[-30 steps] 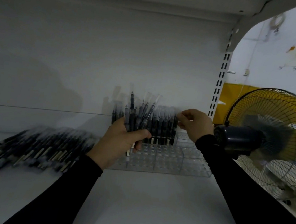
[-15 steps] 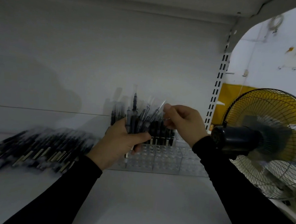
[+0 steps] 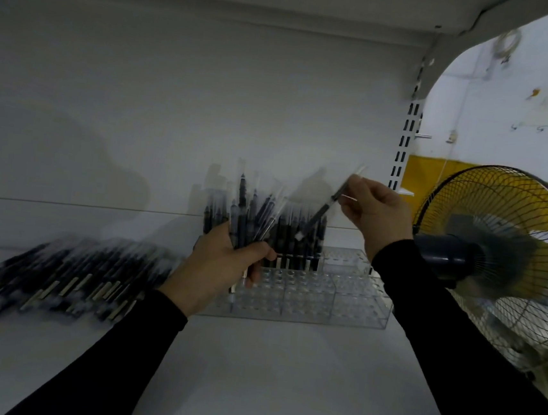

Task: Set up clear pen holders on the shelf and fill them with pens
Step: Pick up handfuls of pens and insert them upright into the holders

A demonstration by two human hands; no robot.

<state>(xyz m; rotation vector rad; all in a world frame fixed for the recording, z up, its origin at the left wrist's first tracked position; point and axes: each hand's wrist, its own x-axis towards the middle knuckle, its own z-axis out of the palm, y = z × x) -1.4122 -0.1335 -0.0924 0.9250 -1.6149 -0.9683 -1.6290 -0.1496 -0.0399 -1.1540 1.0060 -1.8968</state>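
Right hand (image 3: 370, 213) pinching one slim dark pen (image 3: 320, 212), axis tilted, tip down-left toward clear acrylic grid holder (image 3: 350, 301) just below; left hand (image 3: 223, 269) fisting dark pen bundle (image 3: 251, 218).

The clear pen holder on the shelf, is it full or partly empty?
Partly empty. The clear pen holder has pens only in its back rows; front holes show bare.

Dim, shadowed shelf (image 3: 251, 355); daylight from right; loose pens (image 3: 68, 281) motion-blurred; wide-angle edges curve.

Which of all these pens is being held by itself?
The single pen pinched in the right hand, tilted above the clear holder. The left hand grips a bunch; others stand slotted or lie piled.
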